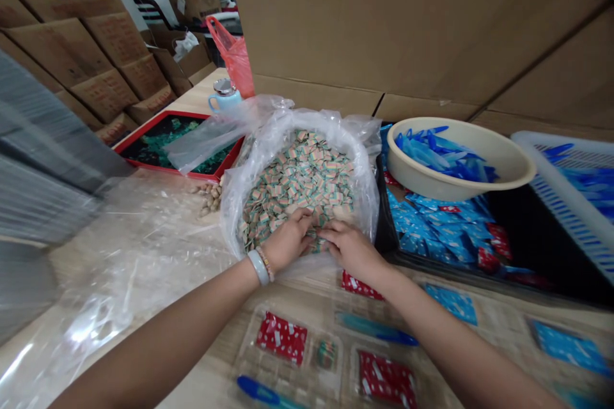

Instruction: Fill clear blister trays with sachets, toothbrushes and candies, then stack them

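Note:
A round tub lined with clear plastic (228, 217) holds a heap of small striped pieces (307, 169) in pink, green and cream. Both hands reach into its near side. My left hand (290, 239), with a bracelet and a pale bangle at the wrist, has its fingers curled down onto the pieces. Close beside it, my right hand (348, 243) bends its fingers in among them too; the fingertips nearly meet. What either hand pinches is hidden. Below the arms lie clear plastic trays (244, 348) with red spotted packets (282, 337), a blue pen-like item (261, 390) and one small striped piece (327, 353).
To the right, a cream basin (460, 188) of blue items stands over a black tray (518, 223) of blue and red packets. A white basket (551, 185) is beyond. Left are a red-rimmed tray (192, 176), clear plastic sheeting (119, 255) and a blue mug (228, 99). Cardboard (407, 25) walls the back.

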